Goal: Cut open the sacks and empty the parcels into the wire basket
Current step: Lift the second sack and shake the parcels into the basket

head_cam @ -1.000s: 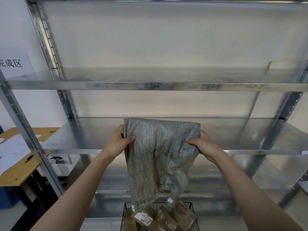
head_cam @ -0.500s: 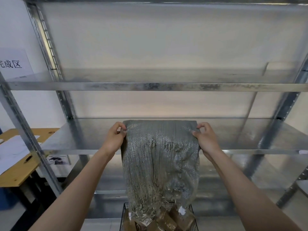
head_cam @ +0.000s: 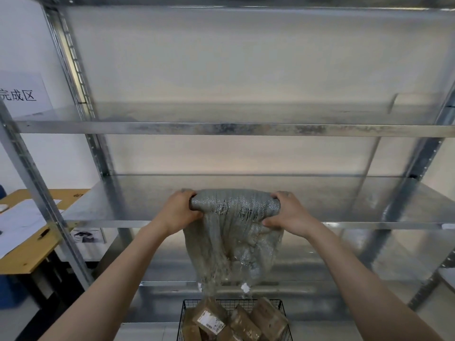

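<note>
Left hand (head_cam: pixel 178 212) and right hand (head_cam: pixel 291 216) clamped on rolled top of grey sack (head_cam: pixel 234 232); sack hangs open-end down above wire basket (head_cam: pixel 183 313). Brown parcels (head_cam: pixel 246 322) lie in basket.

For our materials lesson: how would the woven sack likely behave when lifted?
Probably floppy: the sack drapes in folds below the left hand and right hand. Likely light, since it hangs limp and looks emptied.

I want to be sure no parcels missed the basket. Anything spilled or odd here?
Nothing stands out. The brown parcels lie inside the wire basket; none shows outside it. Both hands hold the sack above it.
</note>
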